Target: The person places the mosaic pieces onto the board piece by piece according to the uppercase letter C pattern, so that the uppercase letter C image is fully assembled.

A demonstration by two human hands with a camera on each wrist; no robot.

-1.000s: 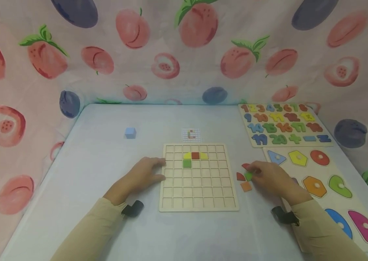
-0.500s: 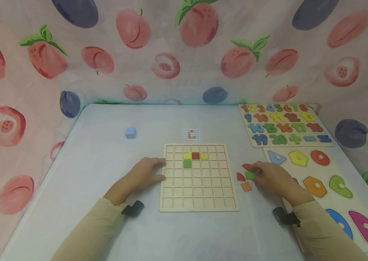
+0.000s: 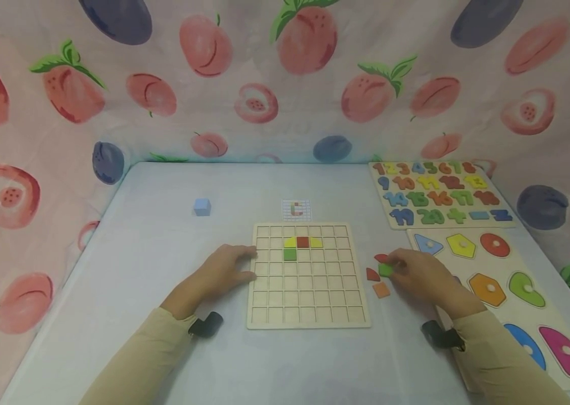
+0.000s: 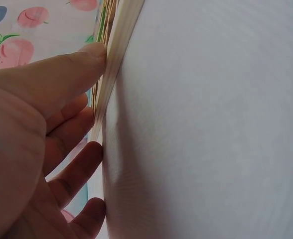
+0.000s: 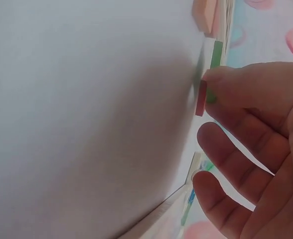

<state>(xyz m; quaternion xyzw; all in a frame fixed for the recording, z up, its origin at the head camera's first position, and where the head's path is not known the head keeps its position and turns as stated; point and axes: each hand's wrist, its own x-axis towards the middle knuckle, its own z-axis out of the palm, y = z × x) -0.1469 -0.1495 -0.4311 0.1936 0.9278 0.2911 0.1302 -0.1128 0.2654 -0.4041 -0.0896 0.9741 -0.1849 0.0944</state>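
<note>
My left hand (image 3: 219, 271) touches the left edge of a square wooden grid board (image 3: 310, 284); its thumb and fingertips rest along that edge in the left wrist view. On the board sit a yellow tile (image 3: 290, 242), a red square tile (image 3: 302, 242), another yellow tile (image 3: 317, 242) and a green square tile (image 3: 290, 255). Right of the board, my right hand (image 3: 419, 275) pinches a second green tile (image 3: 385, 270) between thumb and index finger. Close around it lie a red rounded piece (image 3: 381, 257), a red quarter-round piece (image 3: 372, 274) and an orange square tile (image 3: 381, 289).
A small pattern card (image 3: 297, 210) lies behind the board, with a light blue cube (image 3: 202, 207) farther left. To the right are a number puzzle board (image 3: 383, 211) and a knobbed shape puzzle (image 3: 454, 264), partly under the right arm. A fruit-print cloth (image 3: 305, 129) hangs behind.
The green tile at my right fingertips has turned and shifted slightly among the loose pieces. My left hand stays at the board's edge.
</note>
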